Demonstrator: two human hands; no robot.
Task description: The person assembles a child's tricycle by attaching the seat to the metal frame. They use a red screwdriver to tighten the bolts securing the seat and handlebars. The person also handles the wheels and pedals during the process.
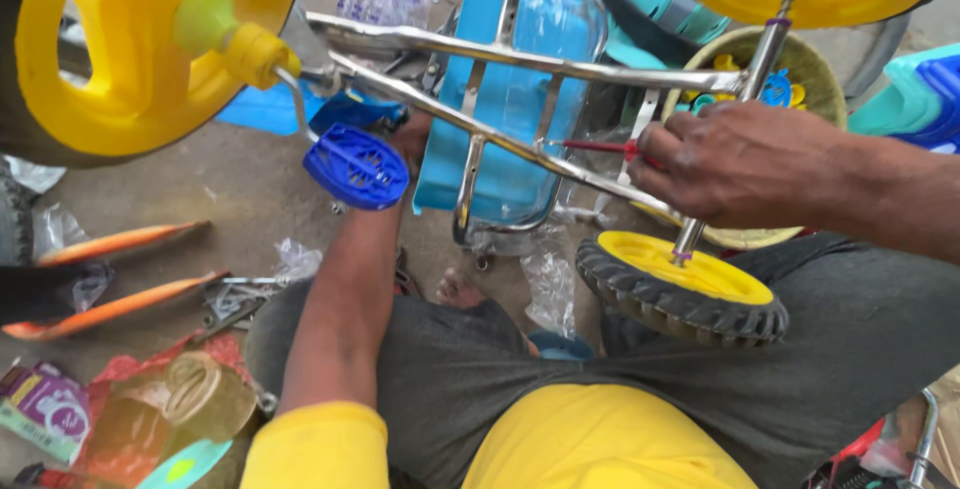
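Two orange plastic strips (115, 274) lie on the concrete floor (250, 189) at left, beside crumpled clear wrappers (295, 259). A woven basket (815, 69) of small plastic parts sits upper right.

Light: bright, even daylight, soft and diffuse.
Shadows: faint, soft-edged patches on the concrete floor (250, 189) under the near parts.
Glare: pale streaks along the chrome frame (520, 59); sheen on the blue seat (520, 99).
Blur: slight softness on the right hand (740, 164).
Edges: wide-angle bulge; the big yellow wheel (130, 49) far left looms oversized.
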